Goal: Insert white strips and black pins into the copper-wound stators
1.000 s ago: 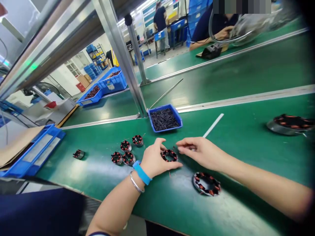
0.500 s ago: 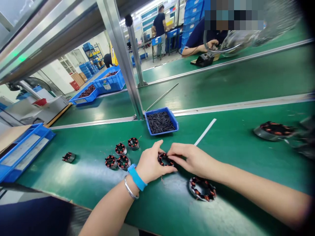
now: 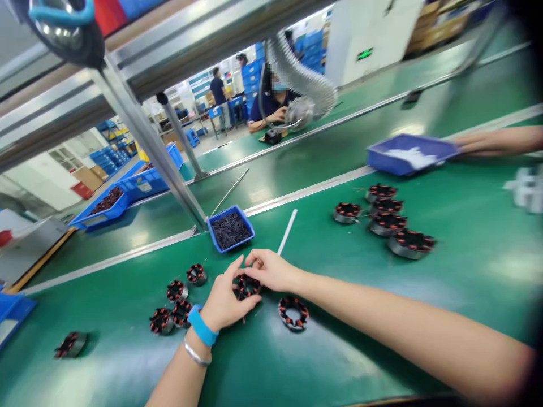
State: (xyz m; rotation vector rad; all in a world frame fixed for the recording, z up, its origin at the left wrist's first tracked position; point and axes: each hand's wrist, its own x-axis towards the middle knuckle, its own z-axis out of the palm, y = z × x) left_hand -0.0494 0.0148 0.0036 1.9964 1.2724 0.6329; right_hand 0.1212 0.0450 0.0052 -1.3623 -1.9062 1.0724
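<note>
Stator (image 3: 247, 286), small, copper-wound, sits on the green belt (image 3: 348, 350) below the blue tray of black pins (image 3: 231, 229). Left hand (image 3: 223, 302) cups it from the near side, thumb and fingers closed around its rim. Right hand (image 3: 271, 268) pinches its far edge with the fingertips. Larger stator ring (image 3: 293, 312) lies just beside, to the right. Four small stators (image 3: 178, 302) clustered to the left; one more (image 3: 70, 343) well apart. White strip (image 3: 287, 232) lies beyond the hands.
</note>
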